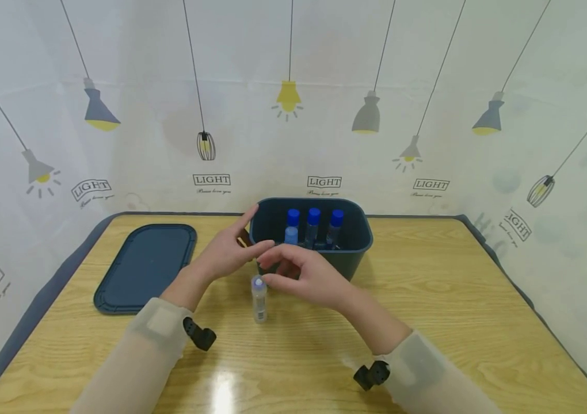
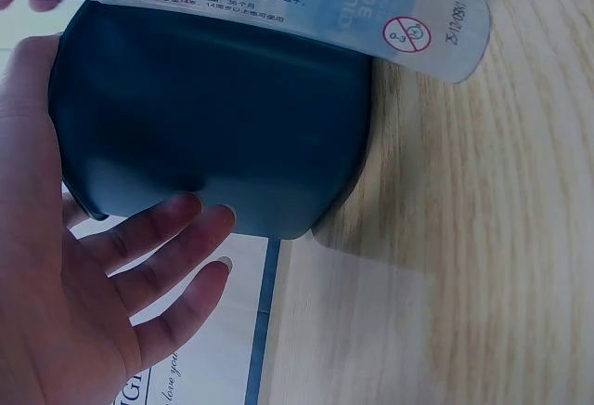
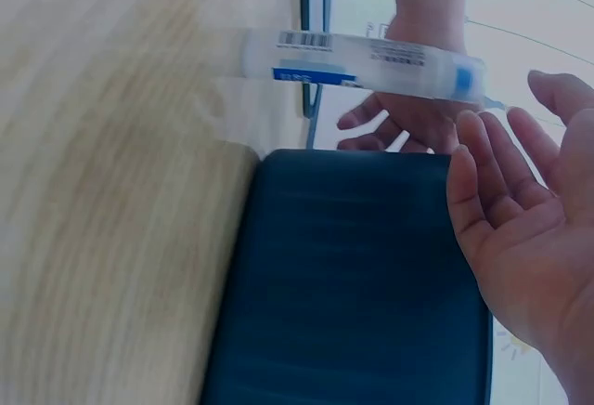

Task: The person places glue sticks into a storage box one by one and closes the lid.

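A clear glue bottle [image 1: 259, 302] with a small white tip stands upright on the table in front of a dark blue bin [image 1: 347, 261]; its printed label shows in the left wrist view. Inside the bin are several glue bottles [image 1: 312, 227] with blue caps. My left hand [image 1: 226, 250] is at the bin's left end, thumb and fingers spread beside the rim. Before the bin's front wall, my right hand [image 1: 311, 273] has loosely bent fingers just above and right of the standing bottle. In the right wrist view its palm [image 3: 538, 247] holds nothing.
A dark blue lid [image 1: 148, 267] lies flat at the table's left. The wooden table [image 1: 443, 299] reaches back to a white cloth backdrop [image 1: 252, 86] printed with lamps, which also rises at both sides. The bin stands close to the table's back edge.
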The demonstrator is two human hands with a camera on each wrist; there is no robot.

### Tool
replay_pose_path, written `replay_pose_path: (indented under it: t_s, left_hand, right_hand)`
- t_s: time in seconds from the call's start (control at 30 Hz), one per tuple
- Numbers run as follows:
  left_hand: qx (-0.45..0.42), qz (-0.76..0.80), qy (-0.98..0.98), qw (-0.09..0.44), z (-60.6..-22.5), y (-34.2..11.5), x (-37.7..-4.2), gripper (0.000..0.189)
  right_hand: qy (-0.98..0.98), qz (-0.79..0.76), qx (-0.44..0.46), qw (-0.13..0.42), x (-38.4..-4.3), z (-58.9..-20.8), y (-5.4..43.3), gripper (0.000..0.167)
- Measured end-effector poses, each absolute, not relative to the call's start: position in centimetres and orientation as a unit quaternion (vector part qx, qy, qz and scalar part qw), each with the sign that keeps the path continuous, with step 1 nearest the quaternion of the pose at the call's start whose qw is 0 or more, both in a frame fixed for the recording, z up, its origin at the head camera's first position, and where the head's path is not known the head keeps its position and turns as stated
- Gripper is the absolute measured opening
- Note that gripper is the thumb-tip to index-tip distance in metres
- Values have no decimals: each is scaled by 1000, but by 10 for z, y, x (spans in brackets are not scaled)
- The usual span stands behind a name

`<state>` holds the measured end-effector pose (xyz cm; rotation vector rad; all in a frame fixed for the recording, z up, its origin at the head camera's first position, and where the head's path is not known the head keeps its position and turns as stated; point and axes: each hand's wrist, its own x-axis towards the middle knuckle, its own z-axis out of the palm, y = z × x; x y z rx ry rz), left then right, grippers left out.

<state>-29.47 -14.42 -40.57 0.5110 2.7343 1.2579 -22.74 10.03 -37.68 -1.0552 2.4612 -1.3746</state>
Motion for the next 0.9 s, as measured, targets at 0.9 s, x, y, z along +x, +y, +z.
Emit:
replay_pose_path:
  t_s: [0.9]
  left_hand:
    - [174, 417, 891, 43, -407, -144, -294, 100]
  right_hand:
    - [825, -417, -360, 127, -225, -405, 90, 35]
